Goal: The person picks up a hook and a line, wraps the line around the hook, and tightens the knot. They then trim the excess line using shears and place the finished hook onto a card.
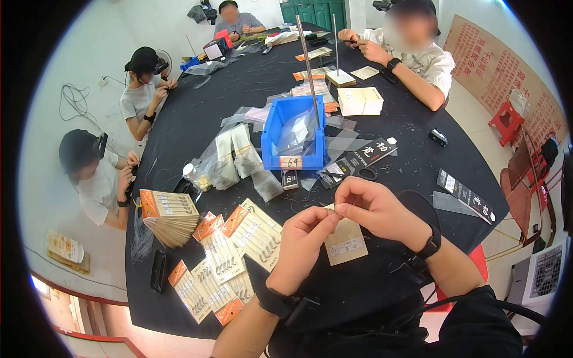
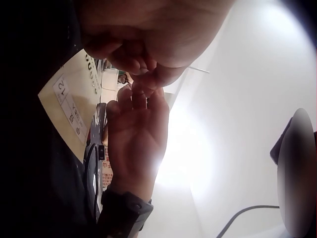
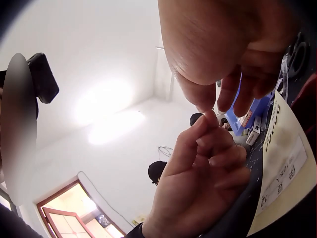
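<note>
In front of the body, my left hand (image 1: 305,244) and right hand (image 1: 379,210) meet at the fingertips, thumb and forefinger of each pinched round something too small to identify. Under them lies a cream card (image 1: 348,250) marked 12, partly covered by the fingers. The left wrist view has the left hand (image 2: 163,34) above and the right hand (image 2: 136,141) below, with the card (image 2: 72,106) beside them. Dark hooks line the card (image 3: 282,173) in the right wrist view, where the right hand (image 3: 228,44) is above the left (image 3: 198,183).
A blue bin (image 1: 268,134) holding clear bags stands beyond the hands. Hook cards (image 1: 221,253) and a card bundle (image 1: 173,230) lie to the left. Scissors (image 1: 366,173) and black packets (image 1: 465,194) are right of the bin. Several people sit round the black table (image 1: 197,131).
</note>
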`<state>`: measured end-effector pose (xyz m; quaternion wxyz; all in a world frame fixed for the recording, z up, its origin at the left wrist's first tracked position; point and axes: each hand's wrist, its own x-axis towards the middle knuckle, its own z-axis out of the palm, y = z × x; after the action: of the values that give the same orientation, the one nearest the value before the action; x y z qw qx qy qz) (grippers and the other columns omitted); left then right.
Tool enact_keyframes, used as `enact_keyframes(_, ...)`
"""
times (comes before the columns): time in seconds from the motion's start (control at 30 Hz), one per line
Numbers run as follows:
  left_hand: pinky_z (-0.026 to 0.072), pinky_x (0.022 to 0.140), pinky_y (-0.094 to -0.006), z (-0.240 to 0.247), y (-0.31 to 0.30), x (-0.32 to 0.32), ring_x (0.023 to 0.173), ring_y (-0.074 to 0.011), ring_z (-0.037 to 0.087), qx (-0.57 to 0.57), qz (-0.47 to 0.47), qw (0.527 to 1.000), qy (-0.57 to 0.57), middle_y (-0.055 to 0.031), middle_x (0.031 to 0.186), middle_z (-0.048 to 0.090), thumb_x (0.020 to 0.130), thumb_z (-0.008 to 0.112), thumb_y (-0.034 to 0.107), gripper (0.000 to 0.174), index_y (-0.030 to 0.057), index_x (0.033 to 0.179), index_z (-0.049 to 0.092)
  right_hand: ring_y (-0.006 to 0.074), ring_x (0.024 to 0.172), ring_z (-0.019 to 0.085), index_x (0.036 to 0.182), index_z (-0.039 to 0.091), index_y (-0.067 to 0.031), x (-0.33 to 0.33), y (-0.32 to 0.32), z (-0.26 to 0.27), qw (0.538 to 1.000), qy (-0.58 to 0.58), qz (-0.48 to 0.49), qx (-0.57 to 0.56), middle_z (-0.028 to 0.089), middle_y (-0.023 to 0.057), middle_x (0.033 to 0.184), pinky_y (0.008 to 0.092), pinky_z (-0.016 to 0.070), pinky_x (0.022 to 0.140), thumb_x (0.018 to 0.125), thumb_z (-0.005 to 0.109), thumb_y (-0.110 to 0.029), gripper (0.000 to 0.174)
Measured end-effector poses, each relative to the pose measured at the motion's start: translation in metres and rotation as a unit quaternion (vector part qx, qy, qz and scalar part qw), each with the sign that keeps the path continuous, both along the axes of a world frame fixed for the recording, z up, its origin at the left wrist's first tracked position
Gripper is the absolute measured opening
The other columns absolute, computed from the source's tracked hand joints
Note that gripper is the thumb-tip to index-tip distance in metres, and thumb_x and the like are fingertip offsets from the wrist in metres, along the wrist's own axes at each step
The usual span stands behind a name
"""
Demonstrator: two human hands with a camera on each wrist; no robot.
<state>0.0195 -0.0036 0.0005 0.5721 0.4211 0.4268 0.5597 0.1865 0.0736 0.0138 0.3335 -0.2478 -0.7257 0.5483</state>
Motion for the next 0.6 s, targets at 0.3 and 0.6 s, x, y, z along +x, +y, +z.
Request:
enact_keyframes(0.3,0.0309,0.059,-0.0172,0.0039,-0.0006,0.0001,0.065,-0.0001,0.041,-0.002,0.013,1.000,0.005,0.0061,0.077,0.057,0.091,0.063,0.013,0.012,0.0028,0.093,0.067,0.0026,0.070,0.051,0.090,0.059,-0.0054,-0.0001,0.0042,-0.0103,0.998,0.036,-0.020,-0.051,0.056,-0.0025,0.079,0.0196,0.0415,0.059,0.087,0.065,-0.016,0.013)
enact_keyframes(0.6,0.0429,0.068,-0.0188,-0.0044,-0.0004,-0.0010,0.077,-0.0035,0.056,0.038,0.029,0.998,0.036,0.0012,0.084,0.064,0.092,0.064,0.013,0.014,-0.0009,0.096,0.066,0.0048,0.070,0.053,0.088,0.064,-0.0059,0.0008,0.0004,-0.0038,0.999,-0.013,-0.035,-0.018,0.056,-0.0016,0.084,0.0204,0.0427,0.060,0.085,0.069,-0.022,0.017)
